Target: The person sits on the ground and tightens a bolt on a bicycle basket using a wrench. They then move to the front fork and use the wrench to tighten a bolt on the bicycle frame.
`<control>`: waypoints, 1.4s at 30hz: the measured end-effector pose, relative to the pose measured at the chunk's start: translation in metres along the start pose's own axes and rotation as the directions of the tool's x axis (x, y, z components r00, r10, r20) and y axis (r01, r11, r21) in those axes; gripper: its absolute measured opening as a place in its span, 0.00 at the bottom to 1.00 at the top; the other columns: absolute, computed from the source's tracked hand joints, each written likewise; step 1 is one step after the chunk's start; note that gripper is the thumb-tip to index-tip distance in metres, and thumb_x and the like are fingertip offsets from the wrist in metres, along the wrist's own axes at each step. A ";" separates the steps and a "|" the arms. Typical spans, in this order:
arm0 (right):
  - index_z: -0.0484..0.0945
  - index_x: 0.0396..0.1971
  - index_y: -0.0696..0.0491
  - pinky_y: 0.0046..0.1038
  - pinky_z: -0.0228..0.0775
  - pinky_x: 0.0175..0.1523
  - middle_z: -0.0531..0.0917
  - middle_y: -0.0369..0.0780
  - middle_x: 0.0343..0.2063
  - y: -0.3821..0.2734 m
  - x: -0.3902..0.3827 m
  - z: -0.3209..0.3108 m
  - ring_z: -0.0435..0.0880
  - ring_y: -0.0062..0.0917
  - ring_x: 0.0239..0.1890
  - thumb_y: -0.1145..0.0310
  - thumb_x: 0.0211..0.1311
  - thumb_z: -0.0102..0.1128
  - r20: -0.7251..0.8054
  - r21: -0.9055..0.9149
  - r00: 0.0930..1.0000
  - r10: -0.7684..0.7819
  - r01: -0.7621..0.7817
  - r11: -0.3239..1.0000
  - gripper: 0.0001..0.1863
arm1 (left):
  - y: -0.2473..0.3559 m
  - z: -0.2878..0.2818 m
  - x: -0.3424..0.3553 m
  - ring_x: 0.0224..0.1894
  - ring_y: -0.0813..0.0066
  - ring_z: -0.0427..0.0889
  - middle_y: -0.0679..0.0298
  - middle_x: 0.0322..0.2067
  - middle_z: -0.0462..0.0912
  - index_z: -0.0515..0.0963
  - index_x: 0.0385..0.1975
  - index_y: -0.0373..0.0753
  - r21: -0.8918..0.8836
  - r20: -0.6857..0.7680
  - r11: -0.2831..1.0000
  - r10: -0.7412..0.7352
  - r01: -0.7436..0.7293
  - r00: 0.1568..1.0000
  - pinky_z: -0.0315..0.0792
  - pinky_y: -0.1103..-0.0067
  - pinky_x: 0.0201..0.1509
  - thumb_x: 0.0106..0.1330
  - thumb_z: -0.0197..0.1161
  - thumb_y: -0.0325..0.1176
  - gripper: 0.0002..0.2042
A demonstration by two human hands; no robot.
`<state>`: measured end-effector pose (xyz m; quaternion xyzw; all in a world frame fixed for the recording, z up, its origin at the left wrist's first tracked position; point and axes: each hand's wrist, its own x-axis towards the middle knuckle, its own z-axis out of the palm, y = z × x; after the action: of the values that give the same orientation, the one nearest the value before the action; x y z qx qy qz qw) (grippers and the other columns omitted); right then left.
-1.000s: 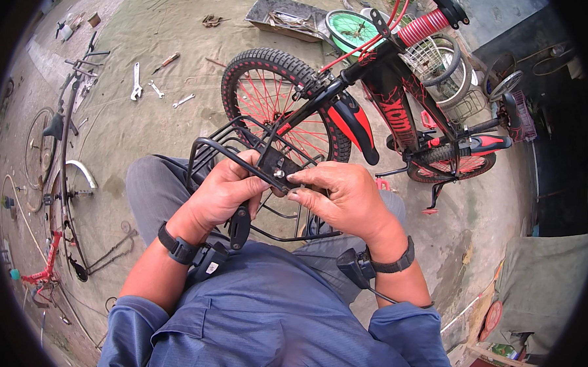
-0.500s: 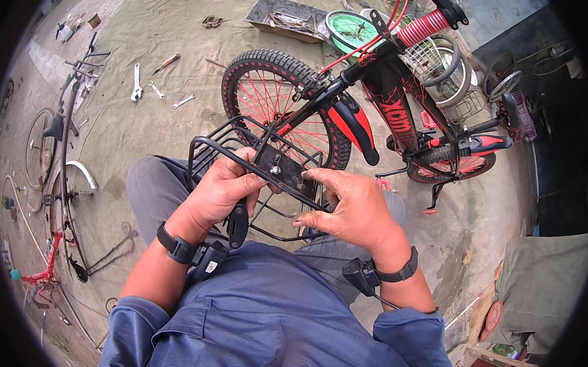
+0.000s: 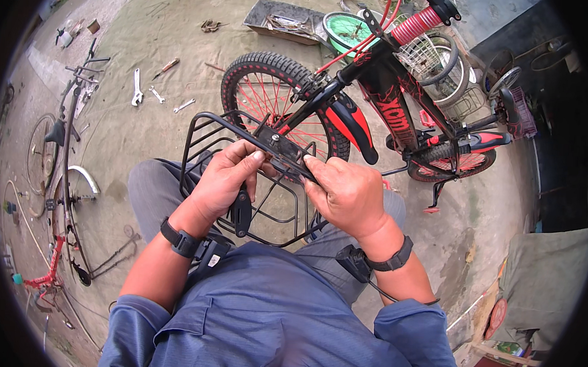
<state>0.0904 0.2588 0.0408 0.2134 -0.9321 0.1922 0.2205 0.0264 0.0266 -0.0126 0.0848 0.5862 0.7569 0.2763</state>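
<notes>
1. From my distant seat, I had the basket [image 3: 237,128] ahead of the torso, between the knees [image 3: 151,185] and short of the wheel [image 3: 236,77] – whether they touched, I couldn't tell.
2. Its plate [image 3: 290,149] ran slantwise, upper left to lower right, with the bolt [image 3: 275,137] toward the left end.
3. My left hand [image 3: 219,174] pinched the near edge; my right hand [image 3: 354,194] gripped the right end, thumb and forefinger closed on it.
4. The left was nearer the bolt – it stood just beyond those fingertips [image 3: 258,157].
5. A black tool [image 3: 241,215] hung under the left fingers, its hold partly hidden.
</notes>
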 end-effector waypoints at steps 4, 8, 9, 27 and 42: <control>0.86 0.43 0.53 0.32 0.69 0.23 0.78 0.37 0.21 0.001 0.005 -0.004 0.79 0.32 0.19 0.71 0.47 0.73 -0.030 0.002 0.999 0.044 -0.044 0.999 0.19 | -0.008 0.000 -0.002 0.21 0.85 0.76 0.60 0.34 0.86 0.76 0.44 0.35 0.042 0.048 0.997 -0.059 0.057 0.997 0.73 0.86 0.24 0.76 0.58 0.36 0.10; 0.86 0.42 0.52 0.32 0.70 0.24 0.80 0.37 0.22 -0.003 0.011 0.002 0.80 0.32 0.20 0.71 0.47 0.73 -0.082 0.053 0.995 0.048 -0.044 0.998 0.18 | -0.007 0.010 -0.003 0.21 0.86 0.76 0.59 0.38 0.85 0.77 0.48 0.34 -0.001 0.078 0.998 -0.060 0.061 0.995 0.73 0.87 0.24 0.75 0.61 0.36 0.11; 0.86 0.42 0.52 0.32 0.70 0.24 0.80 0.37 0.22 -0.005 0.012 0.005 0.80 0.32 0.20 0.71 0.48 0.73 -0.076 0.057 0.996 0.049 -0.045 0.997 0.18 | -0.006 0.014 -0.003 0.21 0.86 0.76 0.59 0.39 0.85 0.77 0.49 0.34 -0.031 0.084 0.999 -0.028 0.031 0.996 0.73 0.87 0.25 0.75 0.61 0.36 0.12; 0.78 0.50 0.61 0.15 0.60 0.21 0.81 0.37 0.29 0.021 -0.007 0.020 0.75 0.17 0.19 0.72 0.70 0.45 0.623 0.781 0.563 0.543 -0.477 -0.402 0.15 | -0.015 0.010 -0.007 0.17 0.83 0.73 0.66 0.32 0.80 0.76 0.52 0.33 -0.131 0.012 0.983 -0.128 0.128 0.992 0.71 0.85 0.22 0.73 0.62 0.34 0.14; 0.75 0.54 0.61 0.35 0.80 0.63 0.81 0.51 0.53 0.026 -0.037 0.052 0.83 0.43 0.58 0.85 0.70 0.44 0.583 0.736 0.718 0.380 -0.269 -0.622 0.16 | -0.040 -0.011 -0.013 0.18 0.84 0.74 0.70 0.26 0.75 0.77 0.47 0.33 -0.028 -0.062 0.979 -0.206 0.204 0.977 0.71 0.84 0.22 0.72 0.63 0.33 0.11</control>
<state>0.0910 0.2682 -0.0277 -0.0819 -0.3190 0.9366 -0.1195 0.0453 0.0169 -0.0502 -0.0035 0.5922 0.7330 0.3346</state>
